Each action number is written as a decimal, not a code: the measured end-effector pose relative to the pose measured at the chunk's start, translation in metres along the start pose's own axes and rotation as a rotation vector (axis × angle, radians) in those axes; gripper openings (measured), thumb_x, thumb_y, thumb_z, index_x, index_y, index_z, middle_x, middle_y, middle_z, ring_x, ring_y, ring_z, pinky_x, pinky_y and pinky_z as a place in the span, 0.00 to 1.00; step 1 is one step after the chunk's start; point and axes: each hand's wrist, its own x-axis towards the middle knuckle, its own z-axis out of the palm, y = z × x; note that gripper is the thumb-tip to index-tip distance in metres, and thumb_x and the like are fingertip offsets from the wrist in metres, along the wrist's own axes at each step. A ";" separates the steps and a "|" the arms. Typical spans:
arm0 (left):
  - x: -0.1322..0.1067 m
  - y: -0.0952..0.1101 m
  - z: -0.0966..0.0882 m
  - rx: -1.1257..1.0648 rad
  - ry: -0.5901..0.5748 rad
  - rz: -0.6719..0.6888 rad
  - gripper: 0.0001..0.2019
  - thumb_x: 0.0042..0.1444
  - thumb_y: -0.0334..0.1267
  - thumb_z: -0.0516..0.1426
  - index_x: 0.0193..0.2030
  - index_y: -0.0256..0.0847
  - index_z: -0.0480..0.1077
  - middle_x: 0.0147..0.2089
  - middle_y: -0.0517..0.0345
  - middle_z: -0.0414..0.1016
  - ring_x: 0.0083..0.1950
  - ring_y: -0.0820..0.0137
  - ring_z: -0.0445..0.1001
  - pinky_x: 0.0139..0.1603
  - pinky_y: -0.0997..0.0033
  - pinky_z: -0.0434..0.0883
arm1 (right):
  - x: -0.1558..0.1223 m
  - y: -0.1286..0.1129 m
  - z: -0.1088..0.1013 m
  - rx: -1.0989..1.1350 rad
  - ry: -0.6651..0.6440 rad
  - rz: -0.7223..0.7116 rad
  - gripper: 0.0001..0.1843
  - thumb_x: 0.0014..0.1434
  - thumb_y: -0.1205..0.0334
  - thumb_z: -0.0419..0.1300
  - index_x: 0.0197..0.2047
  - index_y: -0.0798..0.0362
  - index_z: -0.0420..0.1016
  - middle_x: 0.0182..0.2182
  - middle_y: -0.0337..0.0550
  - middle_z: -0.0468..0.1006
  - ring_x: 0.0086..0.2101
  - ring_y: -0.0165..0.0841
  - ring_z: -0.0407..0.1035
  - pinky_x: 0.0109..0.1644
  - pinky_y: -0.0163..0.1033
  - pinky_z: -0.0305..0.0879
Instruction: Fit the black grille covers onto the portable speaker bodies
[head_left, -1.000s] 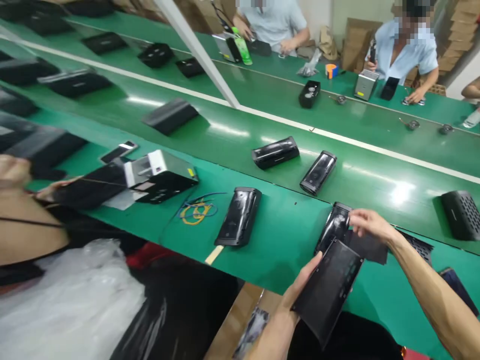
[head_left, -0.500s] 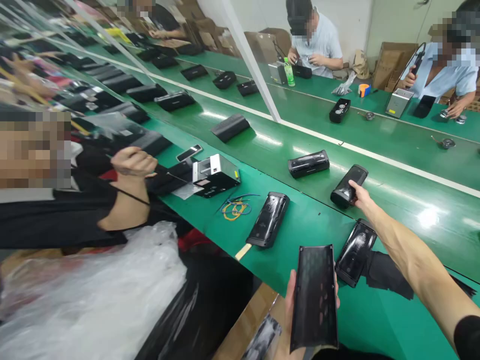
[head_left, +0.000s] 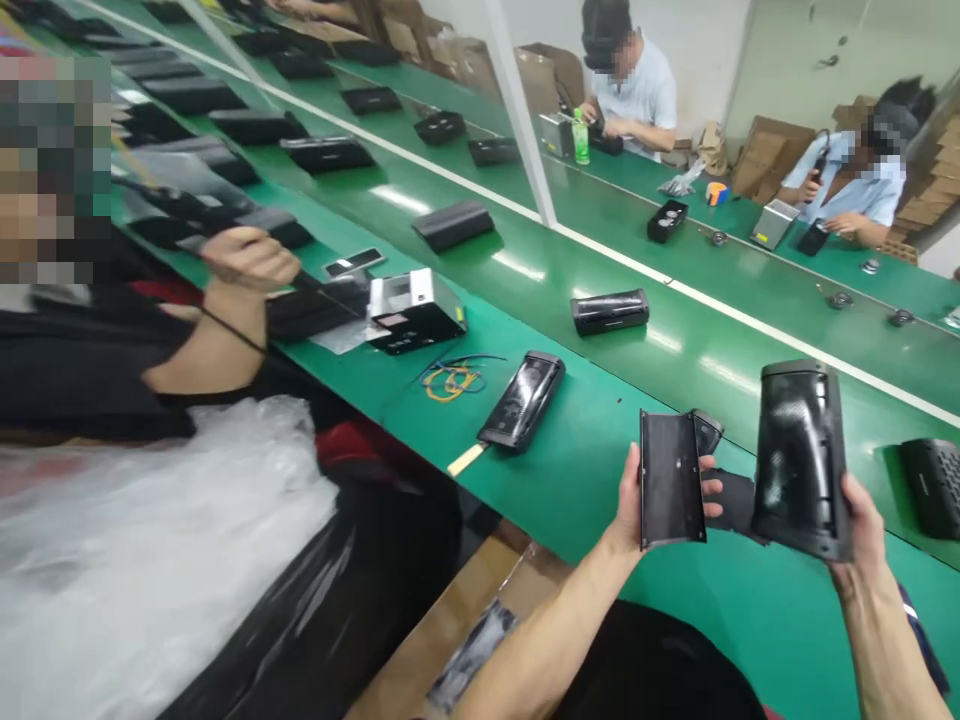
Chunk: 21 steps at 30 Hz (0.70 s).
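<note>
While both hands are loaded, panel and case remain two separate pieces; work on this pair looks unfinished. Left hand (head_left: 628, 507) curled around a curved black panel (head_left: 673, 485), inner side facing the wearer. Right hand (head_left: 865, 528) closed on a glossy black case (head_left: 796, 455), held near-upright above the table (head_left: 577, 505). Second case (head_left: 709, 431), partly hidden by the panel, at the table's far edge; dark sheets (head_left: 731, 500) beside it crowd that spot. Third case (head_left: 523, 402) toward the near edge, pale strip (head_left: 466, 460) jutting out, wires (head_left: 452, 382) just beyond.
</note>
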 end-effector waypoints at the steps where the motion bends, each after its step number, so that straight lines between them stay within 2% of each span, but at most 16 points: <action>1: 0.007 -0.007 0.001 0.008 0.001 -0.003 0.56 0.54 0.82 0.56 0.64 0.26 0.76 0.54 0.30 0.84 0.52 0.47 0.85 0.60 0.48 0.76 | -0.012 -0.001 0.001 -0.048 0.038 -0.006 0.52 0.55 0.24 0.66 0.75 0.44 0.70 0.58 0.57 0.84 0.53 0.61 0.81 0.53 0.65 0.79; 3: 0.020 -0.024 0.004 0.022 0.000 -0.022 0.54 0.53 0.82 0.57 0.64 0.28 0.77 0.57 0.30 0.84 0.57 0.43 0.83 0.63 0.44 0.74 | -0.032 -0.009 0.003 -0.142 0.072 -0.023 0.55 0.55 0.35 0.74 0.79 0.40 0.62 0.64 0.54 0.80 0.58 0.60 0.78 0.56 0.62 0.79; 5: 0.031 -0.043 0.008 0.028 -0.009 -0.040 0.52 0.53 0.82 0.58 0.62 0.32 0.79 0.58 0.32 0.84 0.63 0.40 0.80 0.67 0.41 0.72 | -0.047 -0.018 0.008 -0.304 0.085 -0.050 0.61 0.54 0.40 0.77 0.83 0.38 0.53 0.70 0.52 0.74 0.63 0.59 0.74 0.62 0.63 0.76; 8: 0.044 -0.069 0.016 0.043 -0.039 -0.053 0.47 0.53 0.79 0.60 0.61 0.37 0.81 0.60 0.38 0.84 0.71 0.40 0.74 0.73 0.41 0.67 | -0.059 -0.025 0.018 -0.594 0.164 -0.085 0.65 0.53 0.40 0.77 0.84 0.39 0.48 0.74 0.52 0.67 0.69 0.58 0.68 0.72 0.65 0.66; 11: 0.052 -0.088 0.022 0.071 -0.069 -0.051 0.46 0.51 0.78 0.64 0.61 0.37 0.81 0.61 0.38 0.84 0.74 0.40 0.72 0.76 0.42 0.66 | -0.063 -0.023 0.026 -0.789 0.239 -0.099 0.65 0.54 0.39 0.75 0.85 0.40 0.45 0.75 0.55 0.65 0.70 0.59 0.66 0.73 0.66 0.62; 17: 0.056 -0.100 0.033 0.130 -0.011 0.046 0.47 0.47 0.74 0.70 0.62 0.37 0.80 0.61 0.35 0.84 0.71 0.39 0.75 0.73 0.41 0.69 | -0.065 -0.019 0.033 -0.915 0.279 -0.052 0.64 0.56 0.39 0.73 0.85 0.41 0.43 0.73 0.58 0.66 0.70 0.62 0.65 0.70 0.64 0.65; 21: 0.053 -0.098 0.031 0.130 -0.017 0.021 0.46 0.48 0.73 0.70 0.62 0.36 0.80 0.61 0.34 0.83 0.72 0.39 0.74 0.74 0.42 0.68 | -0.069 -0.018 0.033 -0.901 0.237 -0.033 0.65 0.57 0.37 0.72 0.86 0.41 0.40 0.74 0.58 0.66 0.70 0.62 0.66 0.70 0.64 0.64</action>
